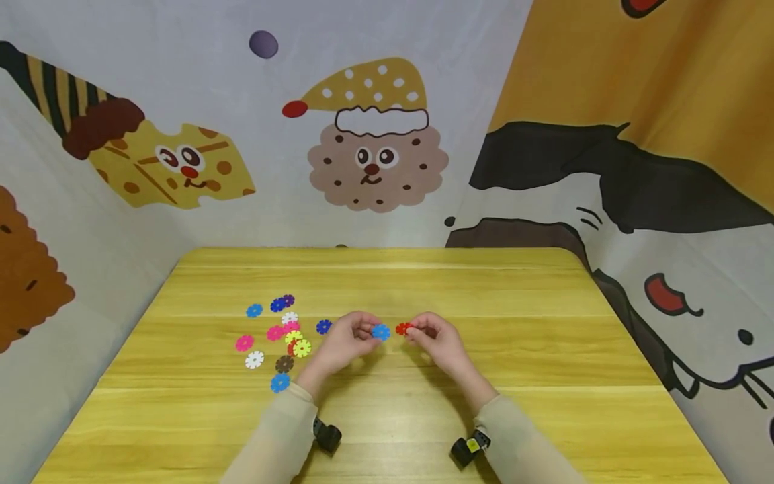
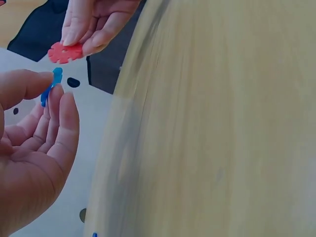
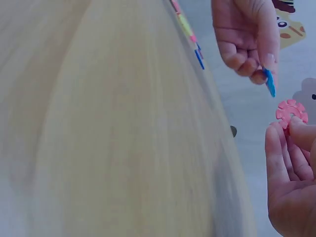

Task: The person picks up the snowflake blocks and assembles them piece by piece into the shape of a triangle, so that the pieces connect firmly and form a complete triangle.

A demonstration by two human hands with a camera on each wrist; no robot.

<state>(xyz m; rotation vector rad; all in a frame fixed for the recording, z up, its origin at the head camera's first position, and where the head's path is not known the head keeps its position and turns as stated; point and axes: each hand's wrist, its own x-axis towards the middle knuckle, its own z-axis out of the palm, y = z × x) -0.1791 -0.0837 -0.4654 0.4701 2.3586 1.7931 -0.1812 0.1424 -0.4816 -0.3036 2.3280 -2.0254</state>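
Observation:
My left hand [image 1: 343, 344] pinches a light blue notched plastic disc [image 1: 381, 333] between thumb and fingertips. In my right hand [image 1: 441, 343] a red notched disc [image 1: 402, 329] is pinched the same way. Both discs are held above the table, facing each other with a small gap between them. The left wrist view shows the blue disc [image 2: 52, 87] nearly edge-on, just below the red disc [image 2: 63, 52]. From the right wrist, the red disc [image 3: 291, 112] shows its slotted rim. A dark blue disc [image 1: 324, 327] lies on the table beside my left hand.
Several loose discs lie on the left of the wooden table [image 1: 544, 430], among them a white disc [image 1: 254, 359], a brown disc [image 1: 284, 364], a pink disc [image 1: 244, 343] and a yellow disc [image 1: 302, 347]. Some overlap. A printed cloth [image 1: 242, 101] hangs behind the table.

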